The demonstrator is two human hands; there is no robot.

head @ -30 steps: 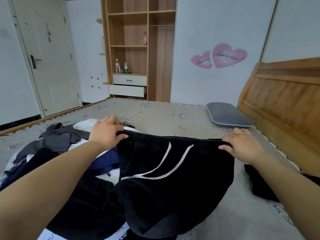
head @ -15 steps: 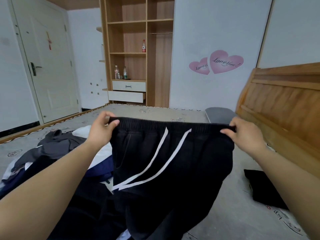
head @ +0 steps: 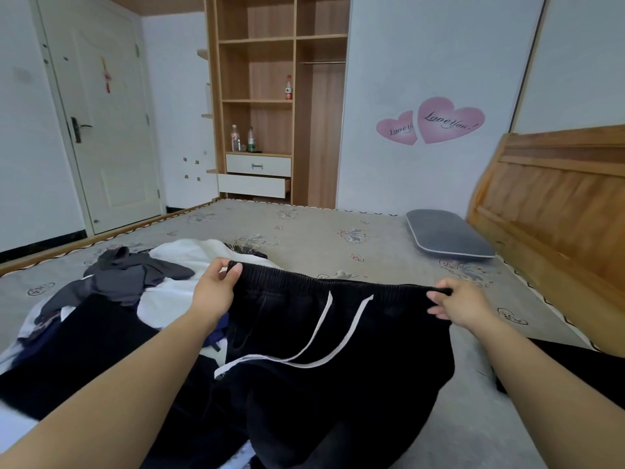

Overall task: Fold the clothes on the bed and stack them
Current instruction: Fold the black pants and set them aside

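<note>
Clothes for folding lie mostly in a loose pile (head: 111, 299) at 9 o'clock on the bed (head: 304, 231), a grey patterned mattress that fills the middle of the view. Along its 3 o'clock side runs a wooden headboard (head: 558, 204). At 12 o'clock, beyond the far edge, stands an open wooden wardrobe (head: 270, 96) with shelves and two white drawers, the lower one pulled out a little; a white door (head: 105, 120) is at 10 o'clock.

Black trousers (head: 338, 367) with an elastic waistband and two white drawstrings (head: 321, 333) hang spread at the centre, lower part bunched on the mattress at 6 o'clock and overlapping the edge of the pile. The left hand (head: 214, 292) pinches the waistband's left end between thumb and fingers; the right hand (head: 456, 304) grips its right end, fingers curled over the band, so the waist is stretched flat between them.

In the pile, a grey garment (head: 135, 272) rests on a white one (head: 182, 262), with dark pieces nearer the camera. Another black piece (head: 592, 370) lies at 4 o'clock, partly behind the right forearm. A grey pillow (head: 446, 235) sits at 2 o'clock beside the headboard. Two pink heart stickers (head: 436, 121) are on the wall at 1 o'clock, and bottles (head: 241, 138) stand on the wardrobe shelves.
</note>
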